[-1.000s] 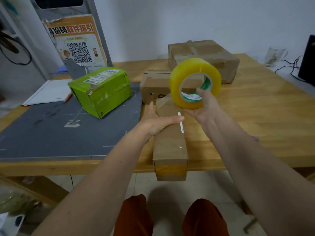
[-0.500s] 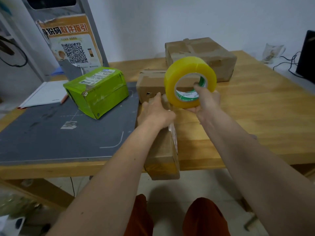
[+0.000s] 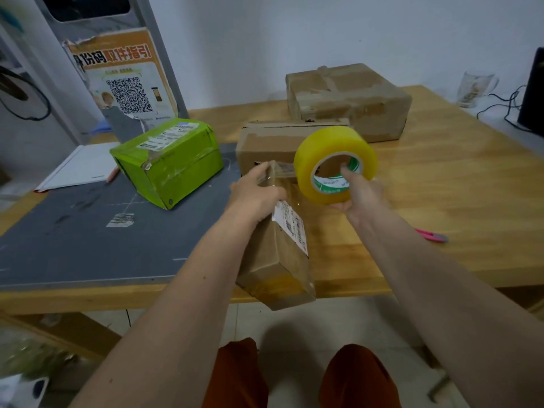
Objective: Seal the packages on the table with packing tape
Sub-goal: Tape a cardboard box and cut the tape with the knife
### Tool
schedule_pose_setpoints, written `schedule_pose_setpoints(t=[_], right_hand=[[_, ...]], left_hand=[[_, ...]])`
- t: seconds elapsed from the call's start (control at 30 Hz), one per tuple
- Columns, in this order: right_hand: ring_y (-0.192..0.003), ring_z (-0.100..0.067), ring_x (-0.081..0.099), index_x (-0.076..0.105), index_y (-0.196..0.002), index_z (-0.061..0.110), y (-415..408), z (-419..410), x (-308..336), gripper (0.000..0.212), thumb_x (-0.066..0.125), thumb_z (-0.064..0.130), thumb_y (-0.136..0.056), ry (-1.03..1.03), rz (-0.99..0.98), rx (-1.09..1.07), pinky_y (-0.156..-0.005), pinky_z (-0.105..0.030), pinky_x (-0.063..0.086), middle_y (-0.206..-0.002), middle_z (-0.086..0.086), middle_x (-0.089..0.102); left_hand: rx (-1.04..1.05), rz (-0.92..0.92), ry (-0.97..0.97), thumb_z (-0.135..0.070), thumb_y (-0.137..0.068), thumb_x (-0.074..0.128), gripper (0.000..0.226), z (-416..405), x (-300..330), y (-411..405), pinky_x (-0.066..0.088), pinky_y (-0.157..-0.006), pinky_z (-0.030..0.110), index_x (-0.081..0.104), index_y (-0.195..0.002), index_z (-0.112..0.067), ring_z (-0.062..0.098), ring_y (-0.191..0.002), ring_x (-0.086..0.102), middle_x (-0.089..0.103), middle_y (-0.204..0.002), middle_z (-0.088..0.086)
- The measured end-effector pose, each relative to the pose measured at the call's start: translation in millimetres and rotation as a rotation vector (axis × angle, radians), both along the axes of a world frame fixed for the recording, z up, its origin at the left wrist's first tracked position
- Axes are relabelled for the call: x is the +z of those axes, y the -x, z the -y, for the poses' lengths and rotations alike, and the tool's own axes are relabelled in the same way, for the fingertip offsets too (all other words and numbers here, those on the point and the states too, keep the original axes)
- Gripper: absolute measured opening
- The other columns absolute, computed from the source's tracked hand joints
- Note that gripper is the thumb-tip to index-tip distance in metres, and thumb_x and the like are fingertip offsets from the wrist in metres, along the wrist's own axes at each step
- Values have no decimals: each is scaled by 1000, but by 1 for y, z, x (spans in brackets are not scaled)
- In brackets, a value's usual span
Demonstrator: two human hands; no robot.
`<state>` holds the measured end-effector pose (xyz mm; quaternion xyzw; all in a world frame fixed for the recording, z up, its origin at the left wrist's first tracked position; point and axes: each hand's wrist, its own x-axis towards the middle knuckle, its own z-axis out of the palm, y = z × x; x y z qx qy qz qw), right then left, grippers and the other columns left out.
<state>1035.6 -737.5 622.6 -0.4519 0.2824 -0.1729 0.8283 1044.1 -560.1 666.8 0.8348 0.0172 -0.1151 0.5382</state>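
A long brown cardboard package (image 3: pixel 279 257) lies tilted on its edge over the table's front edge, a white label on its upper right face. My left hand (image 3: pixel 254 192) grips its far end. My right hand (image 3: pixel 357 192) holds a yellow roll of packing tape (image 3: pixel 335 163), thumb through the core. A clear strip of tape runs from the roll to the package's far end. Behind stand a small brown box (image 3: pixel 273 145), a larger taped brown box (image 3: pixel 347 98) and a green package (image 3: pixel 167 160).
A grey cutting mat (image 3: pixel 73 242) covers the left of the wooden table (image 3: pixel 456 201). A pink cutter (image 3: pixel 432 235) lies right of my right forearm. A notebook (image 3: pixel 79 166), a QR-code poster (image 3: pixel 123 81), a glass (image 3: pixel 474 88) and cables stand around the back.
The long package has rolled from lying flat onto its edge, its label now facing up. My left hand moved to its far end. The tape roll shifted right and lower, drawing out tape.
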Motion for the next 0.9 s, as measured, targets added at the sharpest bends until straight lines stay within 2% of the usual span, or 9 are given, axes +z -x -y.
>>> schedule_pose_setpoints(t=[0.1, 0.23, 0.47, 0.53, 0.6, 0.67, 0.73, 0.83, 0.9], right_hand=[[-97, -28, 63, 56, -125, 17, -3, 1, 2, 37, 69, 16, -90, 12, 1, 16, -64, -48, 59, -98, 1, 62], [-106, -31, 63, 56, -116, 17, -6, 0, -3, 29, 68, 14, -90, -2, -14, 29, -82, -58, 55, -108, -5, 63], [-109, -32, 63, 50, -132, 11, -7, 2, -11, 47, 70, 13, -89, -113, -25, 54, -86, -57, 54, -126, -12, 61], [-110, -30, 61, 48, -136, 12, -6, 5, -12, 51, 70, 15, -89, -121, -51, 69, -80, -50, 56, -131, -11, 59], [-117, -31, 58, 43, -140, 13, -4, 10, -14, 57, 69, 19, -90, -86, -120, 91, -85, -48, 54, -137, -12, 54], [-121, -35, 54, 42, -141, 12, -4, 15, -17, 55, 66, 19, -92, -11, -192, 99, -91, -49, 52, -139, -13, 51], [-123, -36, 52, 43, -140, 12, -5, 19, -17, 51, 63, 17, -94, 119, -253, 81, -91, -50, 52, -136, -12, 51], [-112, -32, 55, 45, -134, 13, -6, 26, -13, 45, 62, 20, -93, 557, -349, 65, -86, -46, 51, -120, -9, 55], [-102, -29, 56, 47, -129, 14, -5, 30, -11, 42, 62, 22, -91, 740, -372, 55, -83, -44, 52, -114, -8, 57]], left_hand=[[50, -10, 116, -15, -72, 72, 79, 0, -6, -2, 49, -98, 53, 46, -142, -42, 35, -130, 47, 42, -148, 8], [98, -23, 248, -9, -76, 71, 75, 5, -14, -2, 51, -96, 52, 48, -142, -37, 35, -120, 56, 50, -142, 10], [95, -2, 222, -15, -71, 69, 80, 12, -16, -1, 51, -97, 51, 44, -143, -39, 33, -118, 57, 50, -139, 10], [53, 7, 62, -28, -72, 67, 84, 14, -16, -3, 44, -103, 51, 34, -148, -41, 35, -128, 46, 33, -151, 11], [-43, 80, -189, -42, -76, 61, 87, 15, -15, -4, 28, -114, 54, 21, -152, -41, 37, -145, 16, 4, -162, 3], [-206, 225, -370, -51, -76, 53, 89, 16, -14, -8, 12, -118, 54, 13, -154, -41, 25, -150, -9, -11, -163, -6], [-369, 317, -473, -53, -76, 47, 88, 16, -10, -15, 7, -119, 53, 12, -155, -37, 19, -150, -11, -6, -164, -8], [-465, 365, -666, -59, -68, 41, 93, 16, -3, -22, 19, -117, 50, 21, -154, -29, 23, -146, 10, 17, -159, -4], [-447, 383, -798, -61, -71, 41, 90, 17, -4, -22, 26, -112, 50, 23, -153, -28, 27, -141, 16, 24, -152, 0]])
